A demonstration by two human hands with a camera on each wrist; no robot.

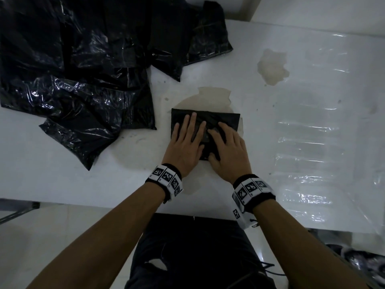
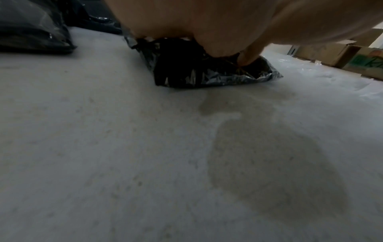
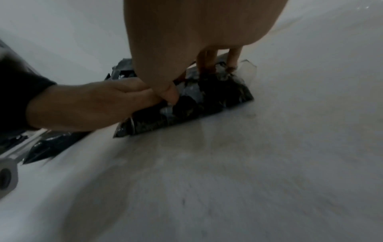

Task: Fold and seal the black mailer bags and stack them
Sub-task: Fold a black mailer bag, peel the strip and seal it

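White table [image 1: 270, 49]: heap of unfolded black mailer bags [image 1: 79, 65] far left, none visibly stacked. One folded mailer [image 1: 227, 119] at centre, pressed flat under left hand [image 1: 185, 147], fingers straight, and right hand [image 1: 229, 153], fingers slightly bent. Most work remains.

Both forearms reach forward side by side, each with a marker band at the wrist. The left hand [image 1: 185, 142] lies flat, its fingers [image 1: 192, 122] straight and spread. The right hand [image 1: 228, 151] lies just beside it, palm down, fingers slightly bent.
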